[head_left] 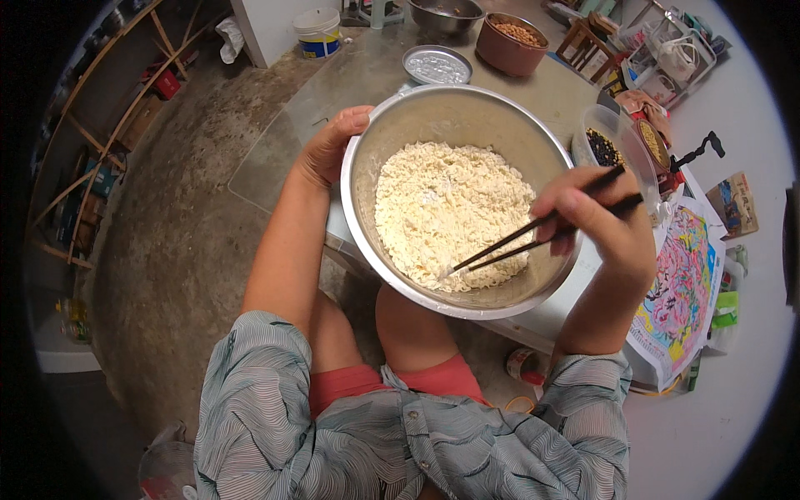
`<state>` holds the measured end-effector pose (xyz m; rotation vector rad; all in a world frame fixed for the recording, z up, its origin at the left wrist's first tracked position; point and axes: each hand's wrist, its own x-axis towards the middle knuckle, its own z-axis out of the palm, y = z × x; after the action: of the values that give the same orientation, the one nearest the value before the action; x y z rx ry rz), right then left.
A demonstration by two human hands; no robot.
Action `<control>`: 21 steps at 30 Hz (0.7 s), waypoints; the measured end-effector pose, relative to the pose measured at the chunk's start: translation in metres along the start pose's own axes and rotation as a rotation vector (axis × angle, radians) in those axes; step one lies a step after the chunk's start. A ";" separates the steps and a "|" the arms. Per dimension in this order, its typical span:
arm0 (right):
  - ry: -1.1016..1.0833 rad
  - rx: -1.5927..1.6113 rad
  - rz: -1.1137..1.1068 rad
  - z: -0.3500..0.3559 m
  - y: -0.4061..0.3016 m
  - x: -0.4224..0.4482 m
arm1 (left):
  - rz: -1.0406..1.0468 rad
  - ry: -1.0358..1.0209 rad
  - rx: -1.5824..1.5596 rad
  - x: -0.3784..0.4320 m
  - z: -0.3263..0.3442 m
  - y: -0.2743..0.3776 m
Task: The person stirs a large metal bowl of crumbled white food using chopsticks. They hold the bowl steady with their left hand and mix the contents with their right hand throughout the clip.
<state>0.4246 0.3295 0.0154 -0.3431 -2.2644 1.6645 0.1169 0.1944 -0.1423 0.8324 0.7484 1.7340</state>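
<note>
A large stainless steel bowl [400,109] sits at the table's near edge, tilted slightly towards me. Crumbly, pale yellow flaky dough [450,200] covers its bottom, with a small patch of white powder near the middle. My left hand [331,140] grips the bowl's left rim, thumb on top. In my right hand [594,212] is a pair of dark chopsticks [506,244], held over the bowl's right side. Their tips, coated with something whitish, touch the dough near its front edge.
On the glass-topped table [275,144] behind the bowl stand a foil-like round tray [437,64], a metal basin [447,15] and a brown pot of peanuts [512,47]. At right are a clear tub with dark beans [601,147] and a colourful printed sheet [678,281].
</note>
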 end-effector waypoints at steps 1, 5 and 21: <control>0.015 0.009 -0.028 0.001 0.005 0.005 | -0.002 -0.007 0.002 -0.001 -0.003 0.001; 0.059 -0.018 -0.069 -0.006 0.020 0.021 | 0.008 0.006 0.020 -0.002 0.000 0.002; 0.409 -0.153 -0.128 0.002 0.032 0.031 | 0.005 0.006 0.043 -0.001 0.001 0.003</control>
<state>0.3953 0.3489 -0.0125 -0.5104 -2.0582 1.2289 0.1159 0.1930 -0.1395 0.8586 0.7909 1.7307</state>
